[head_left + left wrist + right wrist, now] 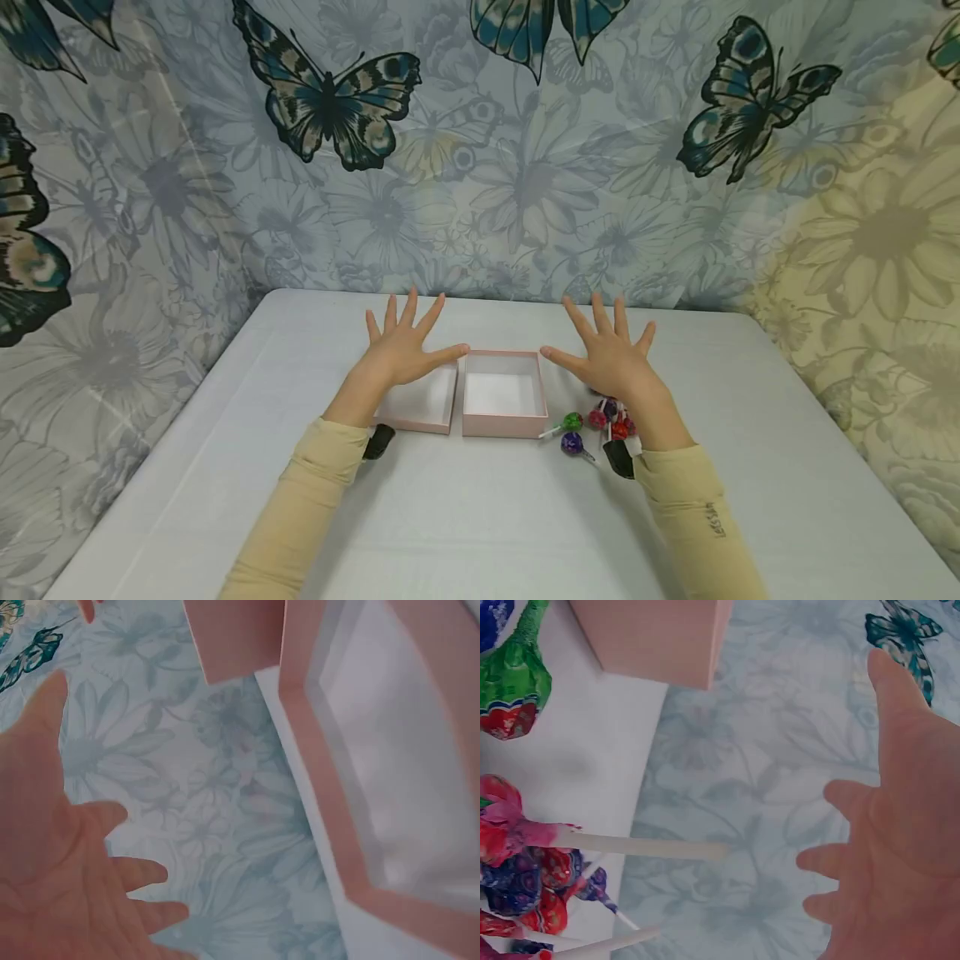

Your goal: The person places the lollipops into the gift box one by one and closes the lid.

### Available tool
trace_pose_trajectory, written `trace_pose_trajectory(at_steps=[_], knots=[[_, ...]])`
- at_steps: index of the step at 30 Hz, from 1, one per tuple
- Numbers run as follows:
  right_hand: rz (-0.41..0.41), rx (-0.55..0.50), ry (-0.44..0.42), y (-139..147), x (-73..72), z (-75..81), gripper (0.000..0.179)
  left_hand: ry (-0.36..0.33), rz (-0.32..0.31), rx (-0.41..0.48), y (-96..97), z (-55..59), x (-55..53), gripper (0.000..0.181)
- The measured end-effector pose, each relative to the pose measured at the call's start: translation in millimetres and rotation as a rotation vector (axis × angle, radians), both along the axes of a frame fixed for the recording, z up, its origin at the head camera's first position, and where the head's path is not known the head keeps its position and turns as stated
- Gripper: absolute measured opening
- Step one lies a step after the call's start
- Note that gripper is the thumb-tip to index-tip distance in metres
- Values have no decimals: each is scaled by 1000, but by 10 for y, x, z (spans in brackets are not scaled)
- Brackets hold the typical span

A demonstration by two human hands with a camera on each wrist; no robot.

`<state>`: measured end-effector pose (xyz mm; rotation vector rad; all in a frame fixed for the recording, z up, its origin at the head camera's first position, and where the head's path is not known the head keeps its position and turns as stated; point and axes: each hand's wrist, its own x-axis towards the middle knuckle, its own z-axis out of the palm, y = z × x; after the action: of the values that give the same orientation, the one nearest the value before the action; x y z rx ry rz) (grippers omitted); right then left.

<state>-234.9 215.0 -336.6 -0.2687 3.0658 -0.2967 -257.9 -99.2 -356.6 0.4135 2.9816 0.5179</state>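
Observation:
Both hands are held out over the table with fingers spread and nothing in them. The left hand [400,354] hovers above a shallow pink tray-like box part [448,408], its thumb overlapping that part's upper corner in the head view. Beside it stands a deeper pink box [501,427] with a white inside, facing up. My right hand [611,362] is to the right of this box, above a cluster of wrapped lollipops [618,429]. A green lollipop [572,422] and a purple lollipop [572,443] lie slightly apart, near the box's right front corner.
The white table [480,517] reaches back to a wall hanging [517,208] with flowers and butterflies. Black pieces [378,442] show at both wrists. In the right wrist view, white lollipop sticks [652,846] point towards the hand's side.

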Motion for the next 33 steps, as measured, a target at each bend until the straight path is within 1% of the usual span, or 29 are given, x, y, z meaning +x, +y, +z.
trace_pose_trajectory(at_steps=[1,5,8,11,13,15,22,24,26,28,33], knots=[[4,-24,4,7,4,-5,95,0,-3,48,-3,-7,5,98],[28,-131,49,38,9,-43,91,-32,7,299,-20,-45,30,94],[57,-229,89,61,2,-86,84,-52,34,438,-36,-81,47,85],[86,-329,106,88,-5,-128,78,-56,49,516,-53,-128,56,74],[89,-388,96,114,0,-149,75,-71,60,556,-61,-161,62,67],[84,-423,96,143,9,-166,73,-99,71,600,-63,-184,72,62],[29,-483,76,282,73,-224,66,-295,107,833,-12,-219,136,51],[18,-515,72,332,93,-245,62,-320,115,865,16,-223,157,49],[5,-540,71,384,116,-259,59,-329,115,877,42,-228,182,46],[-8,-533,75,438,143,-271,55,-328,113,873,63,-239,204,45],[-36,-490,74,566,193,-320,49,-333,95,871,93,-316,236,44]])
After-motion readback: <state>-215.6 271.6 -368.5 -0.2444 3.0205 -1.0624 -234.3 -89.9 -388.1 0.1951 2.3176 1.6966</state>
